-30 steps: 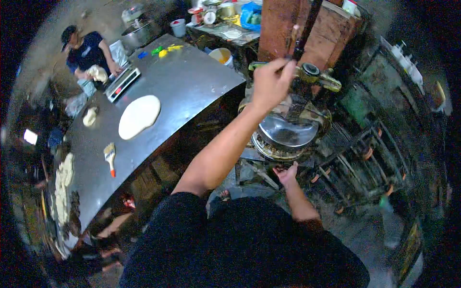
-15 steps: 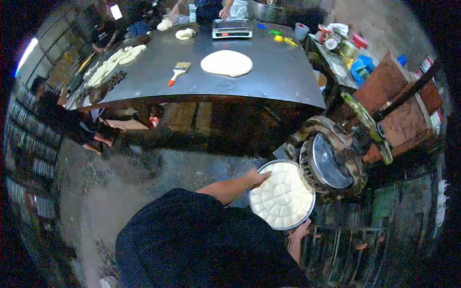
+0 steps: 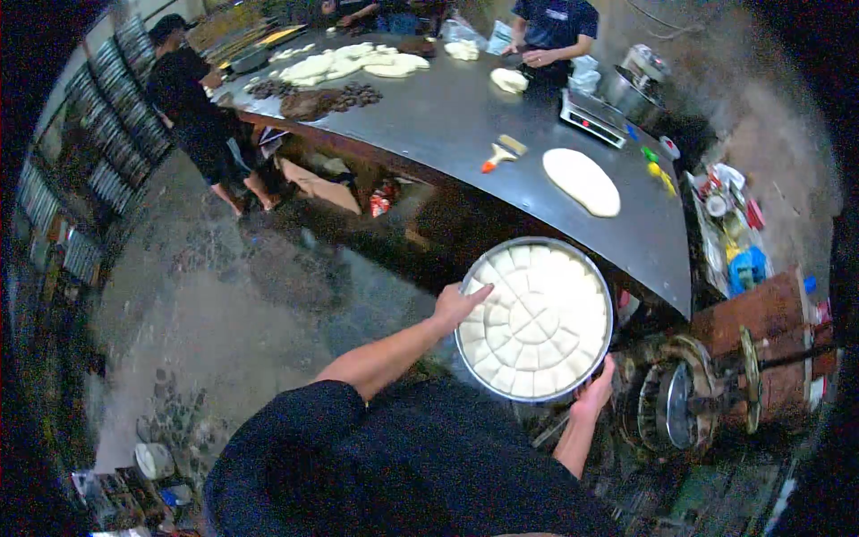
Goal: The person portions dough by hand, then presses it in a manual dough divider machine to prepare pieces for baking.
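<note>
Metal pan [image 3: 611, 318] w/ cut dough [image 3: 536, 320] is in front of the body, near the machine [image 3: 682, 403]. L hand [image 3: 460, 304] clamps its rim, thumb over dough; R hand [image 3: 593, 394] grips lower-right rim, fingers partly hidden. Step is prob. pan handling; next move needs level, firm hold.

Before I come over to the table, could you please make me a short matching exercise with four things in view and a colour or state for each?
Things:
1. Round pan
2. Brush
3. Scale
4. Dough sheet

Colours and states:
A. white, oval and uncut
B. in the grip of the left hand and right hand
C. showing red on its front
D. orange at one end

Pairs: 1-B, 2-D, 3-C, 4-A
</note>
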The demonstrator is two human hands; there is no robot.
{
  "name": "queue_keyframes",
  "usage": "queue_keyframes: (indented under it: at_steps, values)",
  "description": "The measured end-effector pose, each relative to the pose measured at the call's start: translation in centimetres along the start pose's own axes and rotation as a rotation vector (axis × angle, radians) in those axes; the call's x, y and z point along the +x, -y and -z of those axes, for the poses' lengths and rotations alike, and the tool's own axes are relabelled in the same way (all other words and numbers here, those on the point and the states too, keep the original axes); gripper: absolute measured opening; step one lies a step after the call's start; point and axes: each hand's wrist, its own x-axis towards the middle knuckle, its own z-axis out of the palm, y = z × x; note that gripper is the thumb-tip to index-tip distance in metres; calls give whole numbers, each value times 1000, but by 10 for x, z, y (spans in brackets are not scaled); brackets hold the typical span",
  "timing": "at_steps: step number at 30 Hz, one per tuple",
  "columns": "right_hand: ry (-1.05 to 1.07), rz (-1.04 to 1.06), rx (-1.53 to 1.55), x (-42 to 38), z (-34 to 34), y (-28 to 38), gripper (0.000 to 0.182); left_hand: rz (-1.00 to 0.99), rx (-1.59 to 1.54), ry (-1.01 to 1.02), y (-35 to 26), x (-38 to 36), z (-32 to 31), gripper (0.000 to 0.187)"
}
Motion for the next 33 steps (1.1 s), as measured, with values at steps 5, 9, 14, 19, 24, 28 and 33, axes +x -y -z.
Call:
queue_keyframes:
  at_steps: [5, 9, 14, 19, 24, 28, 33]
  values:
    - [314, 194, 80, -40, -96, 64, 48, -33, -260, -117, -65, -3, 65, 49]
    - [362, 264, -18, -18, -110, 80, 32, -127, -333, -154, -71, -2, 69, 43]
    - [415, 349, -12, -6, -115, 74, 25, -163, -421, -165, -47, 9, 67, 45]
    - [489, 543, 76, 16, -101, 67, 28, -186, -383, -217, -50, 1, 62, 49]
    - [597, 495, 13, -11, -100, 95, 23, -239, -466, -284, -47, 6, 54, 58]
    - [634, 593, -65, -32, -112, 114, 19, -104, -248, -167, -82, 21, 48, 80]
    - [568, 963, -338, -46, -179, 84, 25, -311, -410, 244, -171, 28, 35, 98]
